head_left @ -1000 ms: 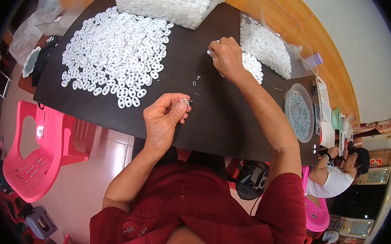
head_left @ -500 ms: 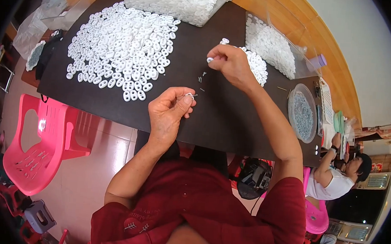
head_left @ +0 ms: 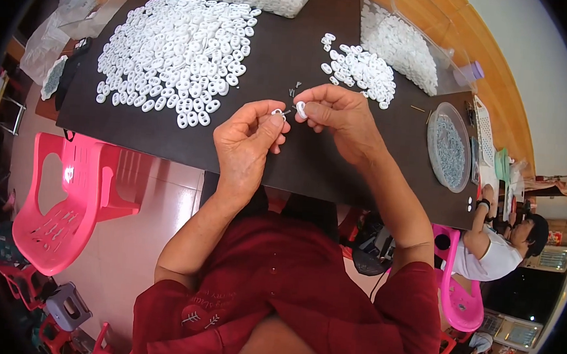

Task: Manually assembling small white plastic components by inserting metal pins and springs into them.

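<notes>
Above the table's near edge, my left hand pinches a small white plastic piece; a thin grey metal pin, perhaps a screw or spring, sticks out of it to the right. Just across from that tip, my right hand grips a white oval piece between thumb and fingers. Whether pin and oval touch, I cannot tell. Behind my hands lie a few loose metal bits. A big heap of white two-holed ovals spreads at the left, and a smaller white heap sits at the right.
On the dark table stand a clear bin at the back, another clear bin at right, and a round tub of small grey metal parts. A pink chair is at left. Another person sits far right.
My right hand has come from beside the smaller heap toward my left hand, bringing the white oval piece close to the metal pin. The view has shifted slightly.
</notes>
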A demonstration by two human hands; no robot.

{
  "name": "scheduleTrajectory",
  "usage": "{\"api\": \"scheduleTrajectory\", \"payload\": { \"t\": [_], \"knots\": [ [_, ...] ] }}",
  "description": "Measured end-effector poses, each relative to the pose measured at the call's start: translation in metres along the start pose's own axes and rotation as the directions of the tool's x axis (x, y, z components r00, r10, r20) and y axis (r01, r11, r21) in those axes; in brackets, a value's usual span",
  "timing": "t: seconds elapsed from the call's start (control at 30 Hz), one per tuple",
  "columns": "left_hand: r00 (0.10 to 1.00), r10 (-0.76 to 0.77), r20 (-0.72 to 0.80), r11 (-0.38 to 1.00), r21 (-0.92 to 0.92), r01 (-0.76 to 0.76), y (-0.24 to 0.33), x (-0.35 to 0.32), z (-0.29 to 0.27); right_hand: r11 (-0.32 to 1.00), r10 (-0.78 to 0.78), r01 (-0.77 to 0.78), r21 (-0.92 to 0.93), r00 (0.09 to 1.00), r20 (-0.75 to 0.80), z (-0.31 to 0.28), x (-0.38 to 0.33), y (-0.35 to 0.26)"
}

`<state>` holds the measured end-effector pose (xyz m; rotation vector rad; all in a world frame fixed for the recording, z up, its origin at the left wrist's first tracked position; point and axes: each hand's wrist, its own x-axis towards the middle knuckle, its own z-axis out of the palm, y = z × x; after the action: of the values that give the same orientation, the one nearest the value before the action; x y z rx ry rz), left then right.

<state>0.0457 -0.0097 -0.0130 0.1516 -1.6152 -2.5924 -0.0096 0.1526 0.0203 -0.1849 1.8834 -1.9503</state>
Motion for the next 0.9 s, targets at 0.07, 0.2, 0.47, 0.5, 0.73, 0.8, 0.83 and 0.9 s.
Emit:
{"api": "scheduleTrajectory", "payload": {
  "t": [0.07,0.2,0.47,0.5,0.73,0.8,0.83,0.9],
  "knots": [
    [1.0,0.001,0.005,1.0,0.018,-0.002,0.001,-0.002,0.001,0.999,-0.033,0.033,-0.003,0.999,-0.017,0.003,-0.002,0.004],
    [1.0,-0.014,0.01,0.999,0.03,0.014,0.001,-0.005,0.003,0.995,-0.099,0.099,-0.008,0.994,-0.041,0.007,-0.005,0.008],
    [1.0,-0.013,-0.001,0.998,0.059,0.013,0.0,-0.007,0.003,0.974,-0.195,0.181,-0.138,0.976,-0.1,0.015,-0.007,0.009],
    [1.0,-0.009,-0.004,0.998,0.065,0.009,-0.001,-0.007,0.003,0.965,-0.228,0.209,-0.159,0.967,-0.112,0.016,-0.006,0.01],
    [1.0,-0.01,-0.017,0.998,0.055,0.011,-0.002,-0.007,0.004,0.97,-0.207,0.189,-0.154,0.971,-0.117,0.017,-0.005,0.011],
    [1.0,0.003,-0.01,0.999,0.036,-0.003,-0.003,-0.007,0.003,0.961,-0.213,0.185,-0.204,0.97,-0.121,0.018,-0.005,0.011],
    [1.0,0.004,-0.011,0.999,0.036,-0.003,-0.003,-0.007,0.003,0.961,-0.213,0.185,-0.205,0.97,-0.12,0.019,-0.005,0.011],
    [1.0,0.014,-0.02,0.998,0.062,-0.012,-0.002,-0.008,0.004,0.961,-0.234,0.209,-0.178,0.964,-0.13,0.021,-0.006,0.012]
  ]
}}
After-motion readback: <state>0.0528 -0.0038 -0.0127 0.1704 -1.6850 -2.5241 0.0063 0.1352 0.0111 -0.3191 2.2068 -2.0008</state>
